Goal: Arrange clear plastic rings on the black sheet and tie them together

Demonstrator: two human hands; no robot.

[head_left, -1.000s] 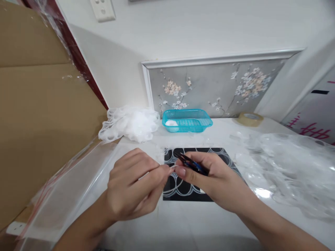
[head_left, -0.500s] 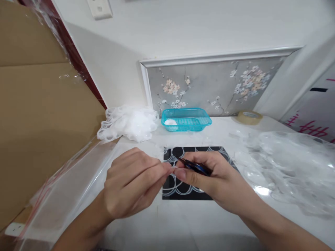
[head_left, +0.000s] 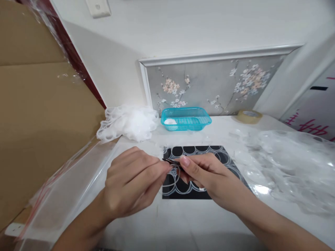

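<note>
Hands, two of them: left hand (head_left: 136, 183) and right hand (head_left: 213, 176), with one dark slim tool (head_left: 171, 161) and one thin pale strand (head_left: 179, 174) between them. One teal basket (head_left: 206, 122) holds one white round piece (head_left: 170, 122); there is one roll of tape (head_left: 250, 117), and there are two heaps of clear plastic, a bunched whitish one (head_left: 131, 122) and a spread one (head_left: 293, 164).

Left hand has its fingers curled, back upward, fingertips pinched on the strand. Right hand reaches in from the right, thumb on top, closed round the tool, whose tip points at the left fingertips. Both are held over a black sheet (head_left: 217, 150) patterned with pale circles — how high is unclear.

That sheet lies on a white tabletop (head_left: 180, 226), basket behind it. Beyond stands a white wall with one framed floral panel (head_left: 204, 83); cardboard (head_left: 47, 101) rises at the left — two white outlets show, one high (head_left: 98, 7), one low (head_left: 15, 230).
</note>
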